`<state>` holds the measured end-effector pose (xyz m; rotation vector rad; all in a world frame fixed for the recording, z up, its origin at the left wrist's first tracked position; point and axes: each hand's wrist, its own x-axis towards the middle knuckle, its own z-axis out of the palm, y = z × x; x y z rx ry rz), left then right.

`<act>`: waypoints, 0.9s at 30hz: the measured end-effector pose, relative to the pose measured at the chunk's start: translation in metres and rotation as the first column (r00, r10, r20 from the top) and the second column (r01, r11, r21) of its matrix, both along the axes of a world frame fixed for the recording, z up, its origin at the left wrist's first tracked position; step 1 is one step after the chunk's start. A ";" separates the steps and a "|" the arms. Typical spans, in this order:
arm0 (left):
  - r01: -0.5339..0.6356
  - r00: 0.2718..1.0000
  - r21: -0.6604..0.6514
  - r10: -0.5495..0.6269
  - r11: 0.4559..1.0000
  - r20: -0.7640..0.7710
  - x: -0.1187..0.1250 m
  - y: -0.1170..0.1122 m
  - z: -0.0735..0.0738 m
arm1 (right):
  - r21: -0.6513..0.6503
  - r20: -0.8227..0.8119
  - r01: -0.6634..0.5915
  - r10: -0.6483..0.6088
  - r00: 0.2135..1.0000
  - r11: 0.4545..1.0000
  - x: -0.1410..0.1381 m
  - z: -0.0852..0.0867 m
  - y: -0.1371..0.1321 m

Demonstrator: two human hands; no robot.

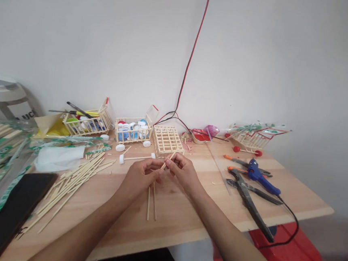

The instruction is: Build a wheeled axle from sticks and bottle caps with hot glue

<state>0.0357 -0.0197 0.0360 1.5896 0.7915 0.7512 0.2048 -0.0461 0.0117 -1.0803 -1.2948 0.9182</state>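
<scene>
My left hand (144,174) and my right hand (182,172) meet over the middle of the wooden table, fingers closed in a pinch. Between the fingertips they hold thin wooden sticks (168,161), tilted up to the right; how many is hard to make out. Below my left hand two more thin sticks (148,205) lie side by side on the tabletop, their far ends hidden by the hand. Just beyond my fingers sits a small stick-built lattice basket (167,140). Left of it lies an axle stick (136,158) with white cap wheels at its ends.
Loose sticks (74,182) and a black phone-like slab (18,206) lie left. Two small stick carts hold bottle caps (134,131) and pens (81,110). Rightward are a blue glue gun (261,176), black-handled pliers (247,198), a red-wheeled cart (249,139) and a clear strip (218,161).
</scene>
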 end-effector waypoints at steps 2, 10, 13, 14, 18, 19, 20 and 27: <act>-0.017 1.000 0.005 0.017 1.000 -0.017 0.000 0.001 -0.002 | -0.004 0.013 0.003 -0.003 1.000 1.000 0.000 0.000 0.000; -0.046 0.996 0.023 0.047 0.999 -0.075 -0.001 0.002 -0.004 | 0.032 0.076 0.006 -0.008 0.997 0.999 0.000 -0.001 0.000; -0.066 0.995 0.033 0.068 0.997 -0.076 -0.001 0.000 -0.002 | 0.043 0.086 -0.005 0.001 0.996 0.999 -0.002 0.001 -0.001; -0.066 0.995 0.034 0.069 0.997 -0.078 -0.001 0.000 -0.001 | 0.042 0.088 -0.006 0.002 0.996 0.999 -0.002 0.001 -0.001; -0.029 0.998 0.021 0.030 0.999 -0.063 0.001 0.002 -0.003 | 0.025 0.088 -0.007 0.005 0.996 1.000 -0.002 0.001 -0.001; -0.010 0.999 0.002 0.011 1.000 -0.050 0.001 0.003 -0.004 | 0.020 0.086 -0.006 0.004 0.996 1.000 -0.001 0.001 -0.001; 0.011 0.999 -0.026 -0.012 1.000 -0.033 0.001 0.004 -0.006 | 0.013 0.083 -0.005 0.004 0.997 1.000 0.000 0.000 0.000; 0.143 0.988 -0.214 -0.128 0.966 0.083 -0.002 0.004 -0.007 | -0.025 0.074 0.005 -0.003 0.997 1.000 0.007 -0.006 0.001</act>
